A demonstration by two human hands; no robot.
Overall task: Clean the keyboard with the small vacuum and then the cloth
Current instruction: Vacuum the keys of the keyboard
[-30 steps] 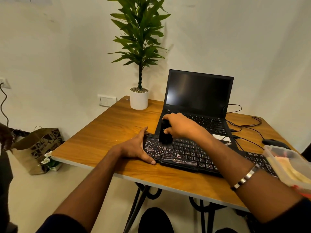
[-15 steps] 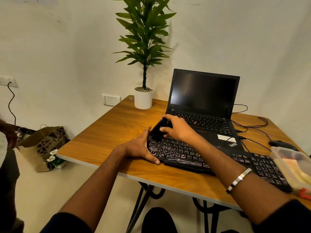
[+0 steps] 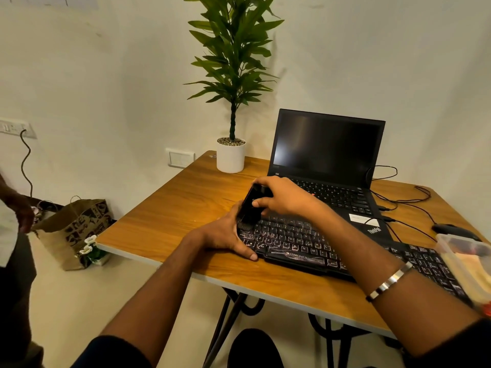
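A black keyboard (image 3: 297, 244) lies across the wooden table (image 3: 172, 216), in front of the laptop. My right hand (image 3: 285, 195) grips a small black vacuum (image 3: 251, 205), tilted with its brush end down on the keyboard's far left keys. My left hand (image 3: 225, 235) rests on the keyboard's left end, thumb along the front edge, fingers beside the vacuum. The keyboard's right part runs under my right forearm. A cloth shows only as a pale yellow shape inside the plastic box (image 3: 467, 264) at the right edge.
An open black laptop (image 3: 326, 152) stands behind the keyboard, with cables and a black mouse (image 3: 451, 229) to its right. A potted plant (image 3: 230, 155) sits at the table's far corner. A paper bag (image 3: 74, 229) is on the floor left. Another person's hand (image 3: 22, 211) shows at far left.
My right hand has slid the vacuum leftward from the keyboard's left-middle keys to its far left end and tipped it over. The left hand stayed on the keyboard's end. The view shifted left.
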